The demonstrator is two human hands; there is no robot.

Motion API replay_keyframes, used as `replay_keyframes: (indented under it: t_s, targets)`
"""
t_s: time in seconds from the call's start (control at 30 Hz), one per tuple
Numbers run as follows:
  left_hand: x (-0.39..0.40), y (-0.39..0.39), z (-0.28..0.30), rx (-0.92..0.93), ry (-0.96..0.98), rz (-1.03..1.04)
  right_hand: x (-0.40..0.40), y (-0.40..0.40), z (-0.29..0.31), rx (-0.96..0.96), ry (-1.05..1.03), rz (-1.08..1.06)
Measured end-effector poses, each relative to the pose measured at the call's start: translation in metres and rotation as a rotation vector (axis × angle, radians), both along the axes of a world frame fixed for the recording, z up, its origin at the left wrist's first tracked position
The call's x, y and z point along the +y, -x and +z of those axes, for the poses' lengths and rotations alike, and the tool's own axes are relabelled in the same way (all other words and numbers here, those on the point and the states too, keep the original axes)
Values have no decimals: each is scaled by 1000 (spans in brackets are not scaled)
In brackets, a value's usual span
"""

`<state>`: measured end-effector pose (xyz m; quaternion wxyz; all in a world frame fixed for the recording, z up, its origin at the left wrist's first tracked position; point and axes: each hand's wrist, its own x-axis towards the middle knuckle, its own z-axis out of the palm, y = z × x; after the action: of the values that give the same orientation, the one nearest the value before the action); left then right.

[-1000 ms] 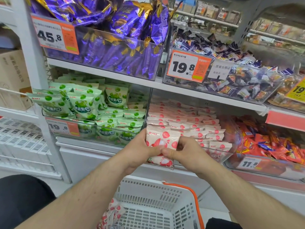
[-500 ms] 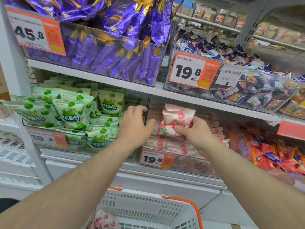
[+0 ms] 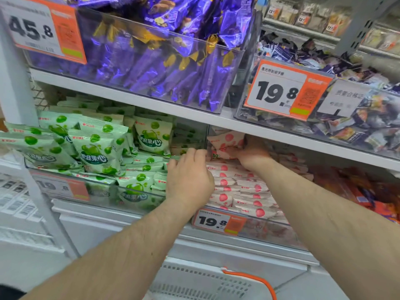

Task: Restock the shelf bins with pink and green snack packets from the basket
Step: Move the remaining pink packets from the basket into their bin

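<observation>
Your right hand [image 3: 252, 155] is reaching deep into the pink bin [image 3: 268, 231] on the middle shelf, fingers [image 3: 232, 150] curled onto a pink packet [image 3: 225, 140] that stands up at the back left corner, right under the shelf board [image 3: 216, 120]. So that one is gripped, up near the top of the pile. Your left hand [image 3: 189, 180] sits just beside it, over the wall between the two bins, fingers bent loosely and touching the edge of the pink stack [image 3: 240, 191], not holding anything as far as you can see. The rest of the pink packets lie flat in rows under both hands, filling the bin behind its 19.8 price tag [image 3: 218, 221].

The green packets [image 3: 97, 148] are in the bin to the left, piled high, a few standing upright at the front. The basket [image 3: 207, 282] is down at the bottom between your forearms, white with an orange handle [image 3: 255, 280], and only its rim shows, so what's inside can't be told from here.

Above, there's a clear bin of purple wrappers [image 3: 162, 61] with a 45.8 tag [image 3: 41, 29], and to the right another bin of mixed candy [image 3: 357, 118] tagged 19.8
</observation>
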<state>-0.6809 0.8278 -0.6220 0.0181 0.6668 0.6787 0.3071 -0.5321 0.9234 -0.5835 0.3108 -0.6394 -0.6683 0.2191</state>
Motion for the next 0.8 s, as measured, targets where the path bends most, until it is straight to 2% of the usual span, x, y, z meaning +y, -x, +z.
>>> replay_keyframes:
  t_s: [0.27,0.37,0.43,0.57,0.67,0.8]
  targets:
    - [1,0,-3,-39,3,-13,3,11,-5,-75,109,45]
    - [1,0,-3,-49,-3,-13,3,10,-3,94,177,7]
    - [1,-1,-3,-52,-3,-10,3,11,-3,132,172,-62]
    - [1,-1,-3,-56,-4,-12,0,27,-8,-102,88,-174]
    - [1,-1,-3,-61,-6,-13,1,39,-12,-140,92,-211]
    - [0,0,-1,-59,3,-20,-6,32,-11,-3,156,-146]
